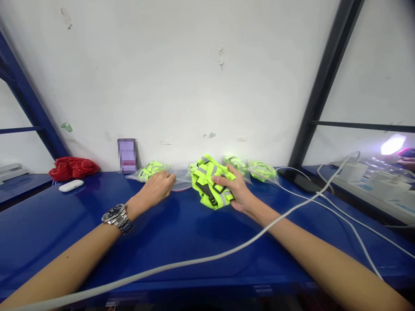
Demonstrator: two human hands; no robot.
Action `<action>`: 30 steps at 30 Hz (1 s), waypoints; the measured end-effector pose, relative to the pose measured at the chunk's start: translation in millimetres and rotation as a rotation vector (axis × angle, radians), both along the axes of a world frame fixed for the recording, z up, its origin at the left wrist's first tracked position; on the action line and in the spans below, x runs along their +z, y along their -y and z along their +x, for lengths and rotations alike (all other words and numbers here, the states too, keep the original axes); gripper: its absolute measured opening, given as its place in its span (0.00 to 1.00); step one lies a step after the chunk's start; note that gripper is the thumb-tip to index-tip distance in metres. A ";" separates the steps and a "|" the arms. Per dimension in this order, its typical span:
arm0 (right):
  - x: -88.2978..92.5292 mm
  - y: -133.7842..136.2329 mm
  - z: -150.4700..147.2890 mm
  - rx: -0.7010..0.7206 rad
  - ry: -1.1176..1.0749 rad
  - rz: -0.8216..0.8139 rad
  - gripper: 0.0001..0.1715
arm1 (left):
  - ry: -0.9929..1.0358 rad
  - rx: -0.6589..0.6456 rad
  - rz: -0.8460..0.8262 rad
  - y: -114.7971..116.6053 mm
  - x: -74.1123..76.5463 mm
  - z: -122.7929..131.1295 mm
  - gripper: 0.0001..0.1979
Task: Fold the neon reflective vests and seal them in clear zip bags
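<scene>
My right hand [238, 188] grips a folded bundle of fluorescent yellow reflective straps [210, 183], with grey stripes and a black buckle [207, 193], held above the blue table. Its thumb presses on the front of the bundle. To its left, my left hand [157, 188] has its fingers curled together at a clear plastic bag [182, 183] with a red line along its edge. The fingertips are partly hidden. Behind that hand lies another yellow strap bundle [152, 169] in clear plastic.
Two bagged yellow bundles [262, 170] lie against the wall. A red crumpled bag [73, 167], a white earbud case [71, 185] and an upright phone [127, 155] are left. A white cable [207, 259] crosses in front; a black phone [298, 179] and chargers [385, 185] are right.
</scene>
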State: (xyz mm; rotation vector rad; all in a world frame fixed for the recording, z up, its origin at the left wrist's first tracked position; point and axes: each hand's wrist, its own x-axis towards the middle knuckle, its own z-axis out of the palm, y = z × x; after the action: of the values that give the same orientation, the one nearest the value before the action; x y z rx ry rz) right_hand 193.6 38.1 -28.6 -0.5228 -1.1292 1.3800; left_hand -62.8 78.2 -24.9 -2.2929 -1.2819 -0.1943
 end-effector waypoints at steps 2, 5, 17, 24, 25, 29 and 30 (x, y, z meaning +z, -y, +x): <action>-0.7 2.0 -2.4 0.039 0.023 -0.035 0.25 | 0.027 0.041 0.058 5.4 2.9 9.3 0.14; -1.9 5.0 -7.6 0.100 0.074 -0.086 0.28 | 0.110 0.111 0.170 14.1 9.3 22.6 0.13; 1.5 3.8 -7.2 0.230 0.201 -0.290 0.26 | 0.143 -0.146 0.077 49.2 31.2 45.2 0.10; 0.8 -3.0 -0.2 0.323 0.300 -0.345 0.22 | 0.059 -0.351 -0.432 65.8 57.5 29.4 0.09; 0.4 -4.2 0.8 0.332 0.314 -0.345 0.22 | 0.057 -0.342 -0.518 64.5 57.8 26.2 0.11; 0.4 -6.5 3.7 0.365 0.354 -0.337 0.21 | 0.115 -0.316 -0.578 55.0 42.9 17.0 0.30; 1.2 -6.1 3.9 0.374 0.356 -0.331 0.21 | 0.141 -0.318 -0.531 52.6 37.5 15.9 0.36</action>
State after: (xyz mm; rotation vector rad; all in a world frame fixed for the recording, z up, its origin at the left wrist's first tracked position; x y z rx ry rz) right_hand 197.6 44.2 -27.4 -0.8510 -1.3370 1.8675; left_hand -47.0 25.5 12.6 -2.9843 -1.1239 -0.1358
